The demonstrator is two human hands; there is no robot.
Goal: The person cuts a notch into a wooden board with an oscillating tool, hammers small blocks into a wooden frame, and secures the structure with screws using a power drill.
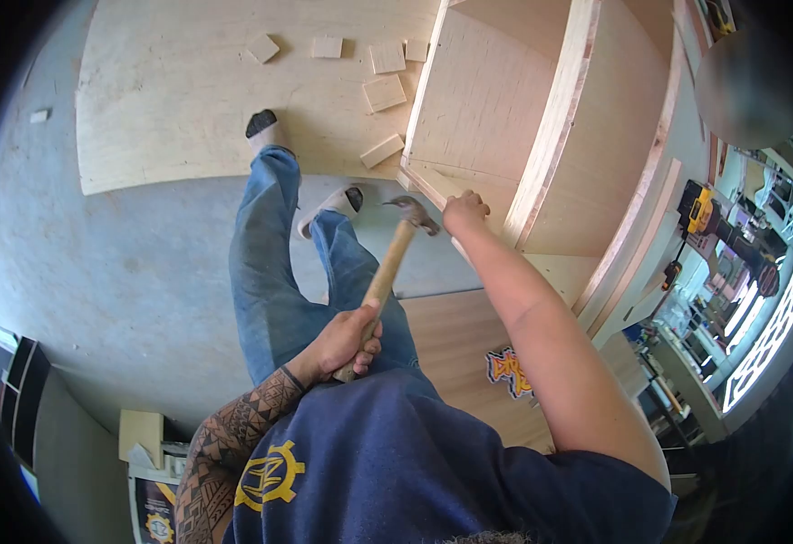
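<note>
My left hand (351,343) is wrapped round the wooden handle of a claw hammer (389,269). The metal head is raised and slightly blurred, close to the lower corner of a pale wooden cabinet (478,109). At that corner, my right hand (466,213) has its fingers curled over a narrow wooden strip (435,184) along the cabinet's edge. My right fingertips are partly hidden. No nail can be made out.
Several small wood blocks (384,92) lie on a large plywood sheet (170,91) beside my feet. A yellow and black power drill (700,210) is at the right, beyond the cabinet. A wood-grain panel (455,340) with a sticker (510,372) lies beside my legs.
</note>
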